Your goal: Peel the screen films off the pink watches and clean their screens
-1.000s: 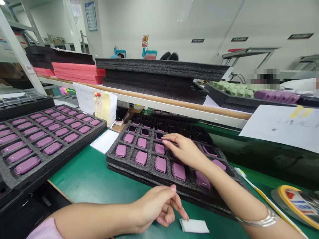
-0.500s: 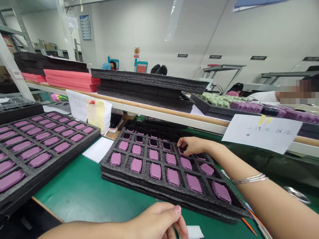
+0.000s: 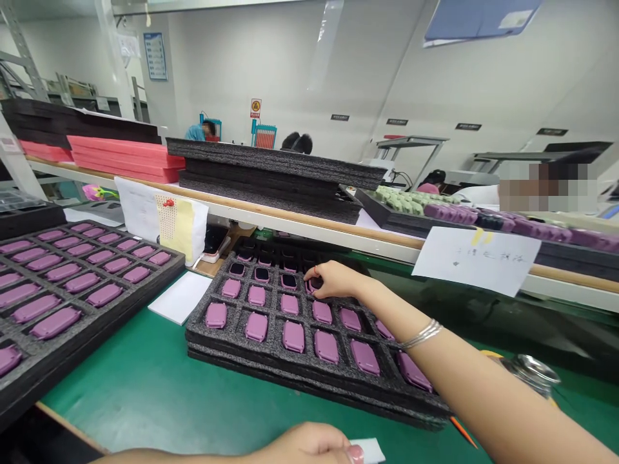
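My right hand (image 3: 331, 280) reaches over a dark foam tray (image 3: 271, 357), its thumb and fingers closed round a purple smartwatch (image 3: 315, 284) in a pocket of the third row from the front. Beside it, watches in that row lie with black screens (image 3: 289, 281) up. In the two front rows the watches show plain purple backs (image 3: 293, 336). Low in the view, my left hand (image 3: 309, 444) is curled, its thumb against a small white cloth-like piece (image 3: 371, 450); its other fingers are mostly hidden.
A second tray of purple watches (image 3: 80, 281) stands left, with a white pad (image 3: 178, 296) between. Behind runs a shelf edge (image 3: 271, 207) bearing black foam sheets (image 3: 265, 164) and red foam (image 3: 120, 158). A metal-topped jar (image 3: 534, 372) and orange tool (image 3: 463, 430) lie right. Co-workers sit beyond.
My right hand has shifted one pocket to the left, onto a watch that lay screen up. My left hand has sunk lower, its thumb now over the white piece. The view has turned slightly.
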Demonstrator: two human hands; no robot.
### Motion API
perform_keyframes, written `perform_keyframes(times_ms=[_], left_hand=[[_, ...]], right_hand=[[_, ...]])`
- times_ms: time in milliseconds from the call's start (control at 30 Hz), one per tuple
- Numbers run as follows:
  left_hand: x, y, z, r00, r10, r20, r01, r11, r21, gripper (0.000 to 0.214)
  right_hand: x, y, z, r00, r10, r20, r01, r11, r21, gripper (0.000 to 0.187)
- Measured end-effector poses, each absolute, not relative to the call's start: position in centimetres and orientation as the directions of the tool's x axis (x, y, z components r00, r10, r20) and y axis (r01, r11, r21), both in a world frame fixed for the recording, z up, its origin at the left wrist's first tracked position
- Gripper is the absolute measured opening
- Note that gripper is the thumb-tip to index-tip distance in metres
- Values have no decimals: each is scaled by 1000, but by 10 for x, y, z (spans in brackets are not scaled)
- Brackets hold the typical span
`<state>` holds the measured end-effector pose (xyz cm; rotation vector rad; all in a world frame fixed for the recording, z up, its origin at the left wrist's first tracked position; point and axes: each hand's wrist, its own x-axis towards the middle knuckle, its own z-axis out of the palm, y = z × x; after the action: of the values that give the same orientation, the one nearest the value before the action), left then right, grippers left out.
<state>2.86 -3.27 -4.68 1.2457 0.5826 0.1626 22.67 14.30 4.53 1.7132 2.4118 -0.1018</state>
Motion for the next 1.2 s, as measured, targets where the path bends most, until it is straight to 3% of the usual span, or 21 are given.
perform_keyframes(times_ms=[333,667,867,1033,1200], left_hand=[[31,-34,-51,846,408,-342,196,360,912,77],[27,-32,-41,835,438,-332,206,312,928,61],[27,-24,-38,813,463,-352,237,289,928,63],[24,-18,-35,801,507,-318,204,268,942,64],[23,-21,-29,831,472,-295,184,266,946,64]], right_hand=[[194,157,56,-408,900,-151,910,415,15,35],[177,164,44,-401,893,-203,913,409,-3,32],[178,155,54,-390,910,-143,919,394,2,32],[224,141,71,-286,954,-93,953,294,77,32],[292,112,69,-115,975,-191,974,148,169,24]])
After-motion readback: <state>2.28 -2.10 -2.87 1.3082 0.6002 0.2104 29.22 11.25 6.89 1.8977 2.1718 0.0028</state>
